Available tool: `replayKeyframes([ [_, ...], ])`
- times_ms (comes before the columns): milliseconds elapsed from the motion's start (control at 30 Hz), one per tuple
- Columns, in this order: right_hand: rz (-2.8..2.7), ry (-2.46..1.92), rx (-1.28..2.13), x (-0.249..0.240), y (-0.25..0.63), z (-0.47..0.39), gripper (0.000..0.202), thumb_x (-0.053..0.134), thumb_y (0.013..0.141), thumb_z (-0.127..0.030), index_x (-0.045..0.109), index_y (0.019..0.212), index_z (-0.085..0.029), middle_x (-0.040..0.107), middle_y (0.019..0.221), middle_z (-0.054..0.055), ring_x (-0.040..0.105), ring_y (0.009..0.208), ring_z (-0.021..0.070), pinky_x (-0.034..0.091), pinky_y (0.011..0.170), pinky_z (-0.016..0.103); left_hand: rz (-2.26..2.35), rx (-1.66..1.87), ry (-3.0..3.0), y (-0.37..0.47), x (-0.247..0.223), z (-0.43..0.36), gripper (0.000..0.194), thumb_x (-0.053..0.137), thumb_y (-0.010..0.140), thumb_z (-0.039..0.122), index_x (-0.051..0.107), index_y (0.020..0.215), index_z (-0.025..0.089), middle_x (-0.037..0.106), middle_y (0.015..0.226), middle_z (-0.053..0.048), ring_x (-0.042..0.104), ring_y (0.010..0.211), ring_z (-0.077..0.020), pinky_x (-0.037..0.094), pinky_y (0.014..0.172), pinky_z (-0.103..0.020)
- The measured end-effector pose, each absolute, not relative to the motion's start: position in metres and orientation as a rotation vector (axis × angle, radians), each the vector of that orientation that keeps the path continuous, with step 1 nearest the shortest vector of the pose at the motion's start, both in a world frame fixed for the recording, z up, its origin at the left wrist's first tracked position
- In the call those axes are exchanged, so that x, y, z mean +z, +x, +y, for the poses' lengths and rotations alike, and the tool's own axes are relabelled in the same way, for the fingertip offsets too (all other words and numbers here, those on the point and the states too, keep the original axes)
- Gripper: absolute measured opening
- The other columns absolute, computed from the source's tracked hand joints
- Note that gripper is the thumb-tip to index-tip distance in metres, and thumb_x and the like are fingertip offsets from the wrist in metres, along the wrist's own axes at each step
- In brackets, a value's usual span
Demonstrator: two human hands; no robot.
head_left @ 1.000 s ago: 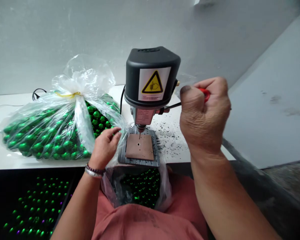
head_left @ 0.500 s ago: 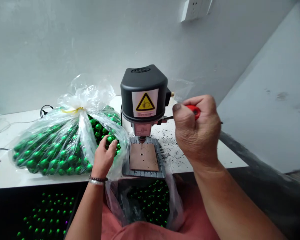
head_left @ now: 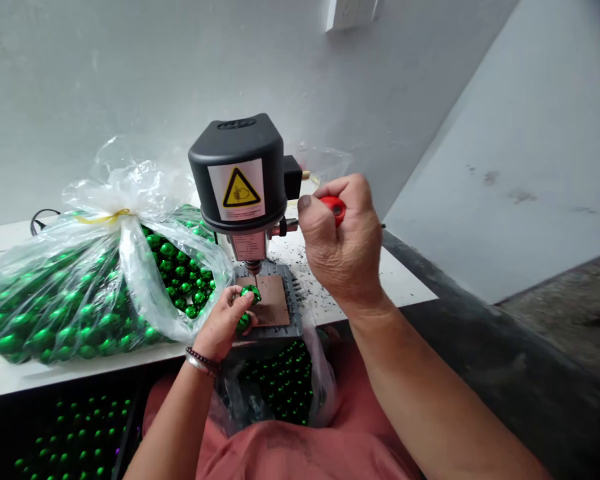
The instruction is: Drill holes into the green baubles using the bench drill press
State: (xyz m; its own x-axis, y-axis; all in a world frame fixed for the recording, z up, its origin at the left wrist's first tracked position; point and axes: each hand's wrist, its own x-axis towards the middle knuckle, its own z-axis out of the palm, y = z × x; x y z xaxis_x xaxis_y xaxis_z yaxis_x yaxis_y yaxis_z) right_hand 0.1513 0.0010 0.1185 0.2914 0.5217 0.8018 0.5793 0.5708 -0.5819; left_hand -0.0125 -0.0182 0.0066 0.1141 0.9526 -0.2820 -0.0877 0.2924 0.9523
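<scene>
My left hand (head_left: 226,318) is closed on green balls, one shiny green ball (head_left: 251,293) between thumb and fingers at the drill bit, another (head_left: 243,323) lower in the fingers. The ball is over the brown plate (head_left: 273,300) on the grey base of the black drill press (head_left: 237,173). My right hand (head_left: 341,243) grips the red-knobbed lever (head_left: 335,208) at the press's right side. Left of the press lies a clear bag (head_left: 135,250), knotted with a yellow tie and torn open, full of green balls.
A second open plastic bag (head_left: 324,373) of green balls hangs at the table's front edge, above my lap. More green balls (head_left: 73,437) are in a dark container at lower left. Dark shavings dot the white table (head_left: 410,287). A white socket box (head_left: 351,13) is on the wall.
My left hand has moved right from the opening of the bag to the drill plate, bringing green balls. My right hand stays on the lever. The view has shifted right.
</scene>
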Motion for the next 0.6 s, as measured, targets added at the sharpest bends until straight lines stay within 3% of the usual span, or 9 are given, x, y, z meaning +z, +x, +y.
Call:
replayKeyframes([
  [100, -1.341, -1.057, -0.050, 0.119, 0.151, 0.001, 0.018, 0.047, 0.081, -0.037, 0.042, 0.075, -0.020, 0.039, 0.058, -0.007, 0.034, 0.048, 0.0030, 0.037, 0.050, 0.018, 1.373, 0.942, 1.165, -0.014, 0.010, -0.012, 0.042, 0.065, 0.067, 0.042, 0.047, 0.097, 0.017, 0.054, 0.062, 0.006, 0.052, 0.049, -0.0083, 0.039, 0.046, -0.020],
  [233, -1.355, -1.052, -0.042, 0.118, 0.152, 0.002, 0.019, 0.045, 0.082, -0.038, 0.043, 0.076, -0.020, 0.039, 0.058, -0.007, 0.033, 0.049, 0.0027, 0.038, 0.051, 0.019, 1.487, 0.833, 1.433, -0.020, 0.010, -0.007, 0.049, 0.063, 0.068, 0.039, 0.054, 0.111, 0.017, 0.063, 0.079, -0.001, 0.058, 0.062, -0.0128, 0.046, 0.058, -0.025],
  [367, -1.355, -1.060, -0.041, 0.116, 0.152, 0.001, 0.019, 0.045, 0.082, -0.037, 0.042, 0.075, -0.020, 0.039, 0.059, -0.007, 0.034, 0.050, 0.0027, 0.037, 0.052, 0.019, 1.675, 0.717, 1.650, -0.025, 0.005, -0.005, 0.039, 0.061, 0.069, 0.040, 0.064, 0.102, 0.019, 0.066, 0.081, -0.002, 0.060, 0.070, -0.0163, 0.046, 0.063, -0.026],
  [600, -1.371, -1.165, -0.024, 0.136, 0.153, 0.010, 0.020, 0.045, 0.082, -0.036, 0.036, 0.070, -0.021, 0.036, 0.059, -0.006, 0.033, 0.052, 0.0049, 0.033, 0.053, 0.020, 1.783, 0.625, 1.709, -0.023, 0.005, 0.003, 0.042, 0.059, 0.070, 0.041, 0.065, 0.108, 0.024, 0.068, 0.079, 0.000, 0.061, 0.071, -0.0169, 0.046, 0.065, -0.025],
])
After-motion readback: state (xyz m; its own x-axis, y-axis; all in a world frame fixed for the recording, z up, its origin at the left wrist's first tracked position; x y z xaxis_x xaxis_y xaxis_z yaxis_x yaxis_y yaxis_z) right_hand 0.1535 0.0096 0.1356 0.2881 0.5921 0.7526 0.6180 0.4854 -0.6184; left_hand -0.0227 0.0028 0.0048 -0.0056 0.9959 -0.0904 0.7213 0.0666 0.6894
